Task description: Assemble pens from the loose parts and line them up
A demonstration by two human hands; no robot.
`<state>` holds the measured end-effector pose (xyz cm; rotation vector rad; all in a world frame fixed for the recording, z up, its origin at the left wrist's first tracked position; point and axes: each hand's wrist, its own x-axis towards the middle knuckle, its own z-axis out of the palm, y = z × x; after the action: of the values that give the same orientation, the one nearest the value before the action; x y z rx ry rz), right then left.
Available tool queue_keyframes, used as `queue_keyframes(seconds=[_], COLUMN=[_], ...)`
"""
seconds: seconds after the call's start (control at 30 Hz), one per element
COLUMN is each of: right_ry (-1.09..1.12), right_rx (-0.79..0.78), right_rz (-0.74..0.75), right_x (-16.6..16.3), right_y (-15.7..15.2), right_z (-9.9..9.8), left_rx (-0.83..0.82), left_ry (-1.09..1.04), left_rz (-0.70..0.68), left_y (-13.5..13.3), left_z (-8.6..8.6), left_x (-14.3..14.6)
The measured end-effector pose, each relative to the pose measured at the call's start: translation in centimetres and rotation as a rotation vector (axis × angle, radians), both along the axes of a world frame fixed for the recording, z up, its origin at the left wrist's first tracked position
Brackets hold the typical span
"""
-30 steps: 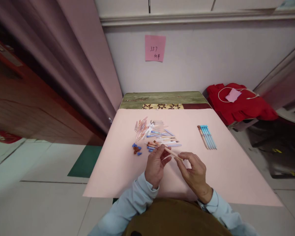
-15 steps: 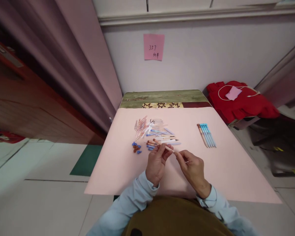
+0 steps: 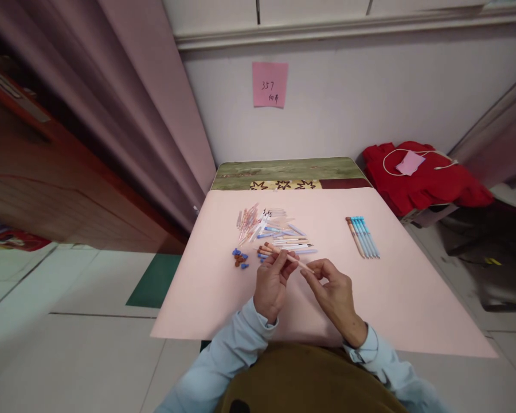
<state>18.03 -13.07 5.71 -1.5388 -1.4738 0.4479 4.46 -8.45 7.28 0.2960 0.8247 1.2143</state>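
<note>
My left hand [image 3: 272, 284] is closed around a slim beige pen [image 3: 300, 263] with a brown end, held slanting above the table. The thumb and index finger of my right hand [image 3: 336, 291] pinch the pen's lower right end; its tip is hidden by the fingers. Just beyond my left hand lie brown- and blue-ended pen parts [image 3: 263, 250], partly covered by it. To the left sits a small heap of blue and brown caps [image 3: 239, 258]. Behind the hands spreads a loose pile of pen barrels and refills [image 3: 266, 226].
A row of blue pens [image 3: 365, 238] and a beige one lies at the right on the pink-covered table [image 3: 413, 310]. Red cloth [image 3: 430, 183] with a white cable is beyond the right edge. A pink note [image 3: 270, 85] hangs on the wall. A curtain [image 3: 155, 115] borders the left.
My right fingertips have shifted slightly and now overlap the pen's end, and more of the pen shows between my hands. My left hand stays nearly in place around it.
</note>
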Motion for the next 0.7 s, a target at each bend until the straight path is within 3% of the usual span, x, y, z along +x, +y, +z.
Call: queue_keyframes(seconds=[0.23, 0.4, 0.7], right_ry=[0.096, 0.045, -0.091], right_rx=[-0.143, -0.201, -0.109], right_rz=[0.060, 0.104, 0.053], right_x=[0.4, 0.6, 0.8], right_y=[-0.3, -0.3, -0.6], right_z=[0.7, 0.7, -0.3], left_rx=[0.004, 0.038, 0.030], left_ry=[-0.011, 0.029, 0.187], left_rz=[-0.061, -0.041, -0.038], left_y=[-0.6, -0.7, -0.7], left_z=[0.3, -0.1, -0.9], left_x=[0.1, 0.2, 0.3])
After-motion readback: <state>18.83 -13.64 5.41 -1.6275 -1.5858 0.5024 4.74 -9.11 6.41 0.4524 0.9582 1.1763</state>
